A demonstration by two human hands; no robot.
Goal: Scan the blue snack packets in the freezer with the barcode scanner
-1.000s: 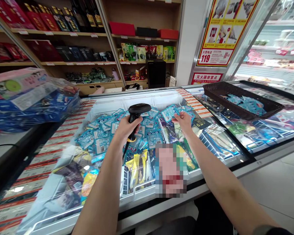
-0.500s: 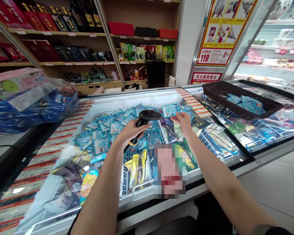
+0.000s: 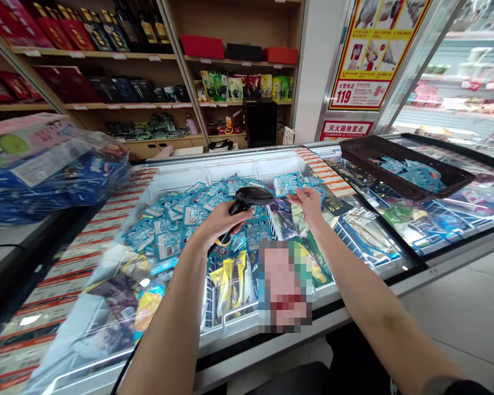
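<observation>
My left hand (image 3: 222, 220) is wrapped round the handle of a black barcode scanner (image 3: 253, 196). The scanner's head points right, towards a small blue packet (image 3: 285, 185) with a white barcode label. My right hand (image 3: 309, 206) pinches this packet by its lower right edge, the thumb and forefinger closed. A gap separates the scanner from the packet. Below both hands, many similar blue packets (image 3: 195, 214) lie in a loose heap over the freezer (image 3: 271, 164). A pixelated patch covers part of the freezer front.
A brown basket (image 3: 456, 178) with several blue packets sits on the freezer at right. Boxes in plastic wrap (image 3: 53, 170) stand at left. Yellow ice-cream wrappers (image 3: 230, 282) lie in a white wire basket below. Shelves of goods (image 3: 107, 104) line the back wall.
The scanner in my left hand has shifted very slightly down and right. My right hand and the packet have hardly moved.
</observation>
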